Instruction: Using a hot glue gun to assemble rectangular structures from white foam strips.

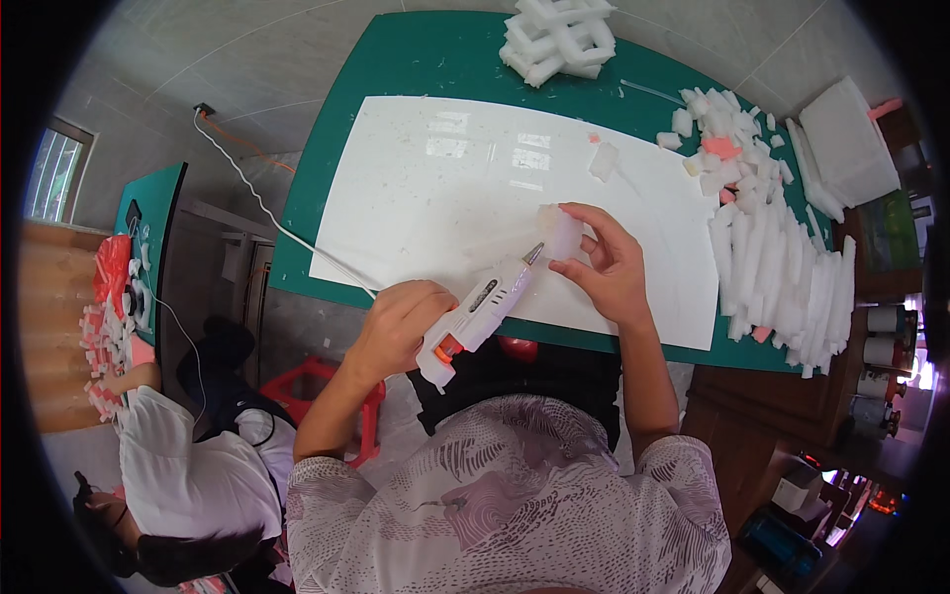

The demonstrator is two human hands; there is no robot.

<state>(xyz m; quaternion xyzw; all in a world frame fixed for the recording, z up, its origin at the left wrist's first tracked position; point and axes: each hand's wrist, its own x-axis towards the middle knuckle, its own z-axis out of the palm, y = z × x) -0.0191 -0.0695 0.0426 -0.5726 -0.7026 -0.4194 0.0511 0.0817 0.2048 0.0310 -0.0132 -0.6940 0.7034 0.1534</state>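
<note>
My left hand [404, 325] is closed around a white hot glue gun [487, 305] with an orange trigger. Its metal nozzle points up and right, close to a small white foam block [560, 232]. Between thumb and fingers, my right hand [612, 265] grips that block by its right side, above the white board [416, 218]. Whether the nozzle touches the foam I cannot tell. Another small foam piece [604, 161] lies on the board beyond my right hand.
A white foam lattice [560, 42] stands at the far edge of the green table [332, 139]. Foam strips [782, 282] and small offcuts [727, 139] are heaped at the right. A white cord [267, 213] crosses the left edge. Another person [193, 465] works at the left.
</note>
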